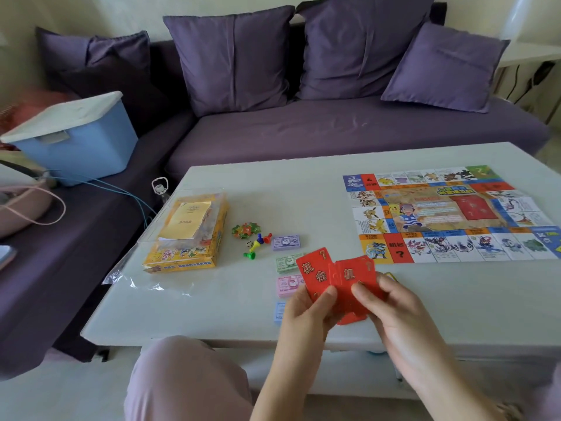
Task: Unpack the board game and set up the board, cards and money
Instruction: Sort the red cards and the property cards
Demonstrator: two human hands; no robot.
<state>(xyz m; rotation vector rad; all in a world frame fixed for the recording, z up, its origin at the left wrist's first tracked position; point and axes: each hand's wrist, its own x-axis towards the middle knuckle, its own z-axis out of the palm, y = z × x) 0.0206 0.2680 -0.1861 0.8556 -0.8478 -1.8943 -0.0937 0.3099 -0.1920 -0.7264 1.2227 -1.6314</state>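
Pale table (243,299) before a purple sofa (334,129), board (440,214) unfolded flat at far right. Over the near edge, red cards (315,271) fanned upright, pinched from both sides: left hand (303,317) curled on the outer card, right hand (394,314) thumb-clamped on the rest. Money stacks (285,262) just behind, on the tabletop.
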